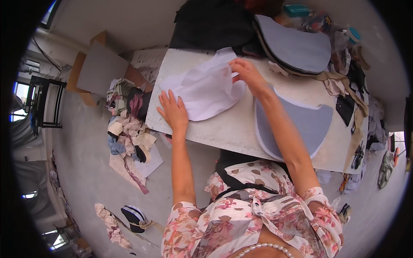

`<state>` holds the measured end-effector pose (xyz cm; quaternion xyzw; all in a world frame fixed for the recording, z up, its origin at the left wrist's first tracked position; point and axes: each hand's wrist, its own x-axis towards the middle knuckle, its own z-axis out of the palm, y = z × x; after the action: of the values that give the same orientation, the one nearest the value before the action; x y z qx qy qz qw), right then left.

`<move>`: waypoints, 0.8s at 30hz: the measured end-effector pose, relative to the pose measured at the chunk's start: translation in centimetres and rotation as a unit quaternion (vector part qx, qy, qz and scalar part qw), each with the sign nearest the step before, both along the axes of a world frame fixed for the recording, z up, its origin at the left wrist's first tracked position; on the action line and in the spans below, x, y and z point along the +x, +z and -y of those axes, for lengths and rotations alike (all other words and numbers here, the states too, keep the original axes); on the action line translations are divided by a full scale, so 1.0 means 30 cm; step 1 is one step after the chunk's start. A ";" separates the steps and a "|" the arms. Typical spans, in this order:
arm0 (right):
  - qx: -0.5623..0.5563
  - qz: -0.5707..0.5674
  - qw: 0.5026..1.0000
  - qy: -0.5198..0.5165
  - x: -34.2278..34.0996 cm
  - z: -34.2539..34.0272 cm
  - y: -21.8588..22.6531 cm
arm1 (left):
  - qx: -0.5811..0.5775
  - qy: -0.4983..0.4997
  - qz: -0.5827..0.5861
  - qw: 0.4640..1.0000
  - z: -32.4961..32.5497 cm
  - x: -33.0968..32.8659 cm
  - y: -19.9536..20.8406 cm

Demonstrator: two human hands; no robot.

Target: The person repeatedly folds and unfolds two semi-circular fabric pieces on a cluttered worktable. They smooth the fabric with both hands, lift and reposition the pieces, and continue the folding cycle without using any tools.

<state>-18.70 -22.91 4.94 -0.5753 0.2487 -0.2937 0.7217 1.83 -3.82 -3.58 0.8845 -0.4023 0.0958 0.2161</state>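
Left hand (173, 111) flat on the table (223, 129), fingers spread wide, palm down near the left edge, fingertips pressing the near-left rim of the white fabric piece (202, 88). Right hand (247, 74) farther back, toward the middle of the far edge, fingers drawn narrow and pinching the upper right edge of that same white fabric piece, lifting it slightly. White fabric piece spread over the left half of the table, rounded in outline, with a second thin white layer showing at the top near the far edge. Just to the right, a grey curved foam-backed panel (301, 124) lying flat along the near edge, partly under the right forearm. At the far right corner, a stack of grey curved panels (294, 47), tilted, beside dark cloth (211, 23) at the far edge. Along the right edge, tan straps (342, 81) and small black pieces (345, 107). Off the left edge, on the floor, a heap of fabric scraps (127, 124) and a sheet of cardboard (101, 69)
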 end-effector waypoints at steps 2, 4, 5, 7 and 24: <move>0.036 0.035 0.997 -0.061 -0.106 0.046 0.104 | 0.006 0.002 0.004 1.000 -0.004 0.006 -0.006; 0.034 0.116 0.992 -0.044 -0.218 0.090 0.173 | -0.016 0.006 0.006 1.000 -0.006 0.003 -0.009; 0.033 0.135 0.990 -0.029 -0.266 0.101 0.202 | -0.036 0.007 0.005 0.999 -0.007 -0.014 0.007; -0.048 0.112 0.991 -0.048 -0.321 0.057 0.265 | -0.102 -0.027 0.049 0.993 -0.010 -0.091 0.096; -0.602 -0.068 0.795 0.018 -0.290 -0.302 0.206 | -0.223 -0.214 -0.444 0.841 -0.043 -0.392 0.414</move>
<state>-27.40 -13.86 11.11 -0.9165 0.0593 -0.3314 0.2158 -9.92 -2.54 8.83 0.6517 -0.4103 -0.2690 0.5785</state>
